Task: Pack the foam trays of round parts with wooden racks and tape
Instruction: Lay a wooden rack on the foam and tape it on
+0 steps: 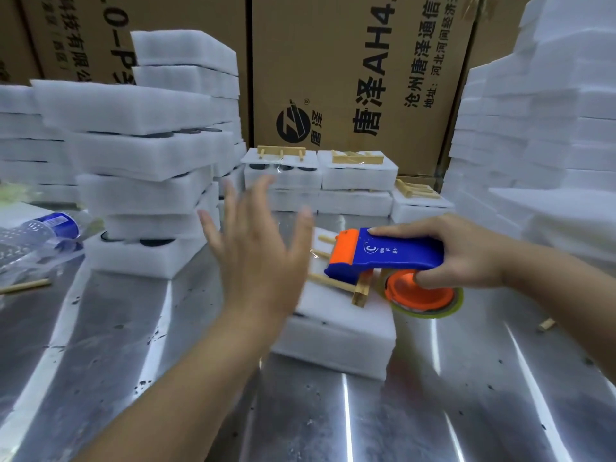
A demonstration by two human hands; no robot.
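Right hand [466, 258] clamped round the blue-and-orange tape dispenser [386, 258], index finger stretched along its top, thumb pressed on the orange hub of the tape roll [423, 296]; the dispenser's orange front edge sits over the wooden rack [346, 285], which lies on top of the near foam tray [340, 338]; that tray rests on the shiny metal table [166, 361], right in the middle of the view. Left hand [260, 261] is wide open, fingers spread and holding nothing (it's blurred, so whether it touches the tray I can't tell), raised over the tray's left side. A small wood offcut [546, 325] lies on the table to the right; a loose wooden stick [26, 286] and a clear plastic bottle [36, 235] with a blue label lie at the far left. Further back on the left, a leaning stack of foam trays [143, 181] with dark round parts [156, 242] peeking from between the layers; behind the work, back trays [358, 178] stacked in rows with more wooden racks on top; a tall foam pile [550, 128] on the right; printed cardboard boxes [350, 78] closing off the back.
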